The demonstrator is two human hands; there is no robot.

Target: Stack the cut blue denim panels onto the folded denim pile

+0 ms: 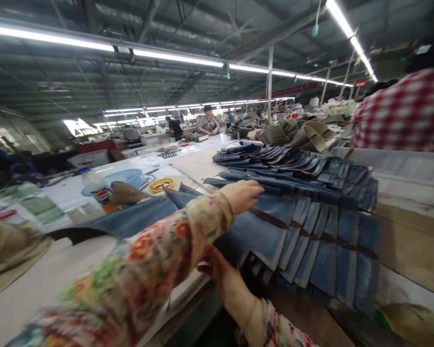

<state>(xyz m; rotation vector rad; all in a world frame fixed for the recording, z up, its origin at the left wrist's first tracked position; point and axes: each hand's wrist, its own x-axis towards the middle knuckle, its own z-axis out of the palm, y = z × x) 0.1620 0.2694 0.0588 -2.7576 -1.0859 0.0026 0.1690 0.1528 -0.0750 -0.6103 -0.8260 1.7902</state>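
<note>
- Here, the left hand (240,195) lies palm down on the fanned row of blue denim pieces (311,226); its grip is open, fingers stretched flat over the cloth and closed on nothing.
- The right hand (220,277) sits at the near edge of the same denim row, below the left hand, its fingers tucked against or under the overlapping pieces; whether that grip is closed on a piece cannot be told, since the cloth and the blur hide the fingertips.
- Both arms wear a floral sleeve (159,255), which crosses in front of the denim row's left end.
- The denim row lies on the bench (43,284), its pieces overlapping like shingles, each with a dark brown band across it; the row runs from the near edge away to the far right.
- Left of the denim row stand a plastic bottle (97,188) with an orange drink, a blue basin (128,177) and a yellow roll of tape (161,184).
- Beyond the far end of the denim row lies a heap of olive cloth pieces (304,132).
- Right of the denim row, a person in a red checked shirt (405,113) stands close by.
- Far behind the denim row, another person in a dark cap (207,123) works at the bench.
</note>
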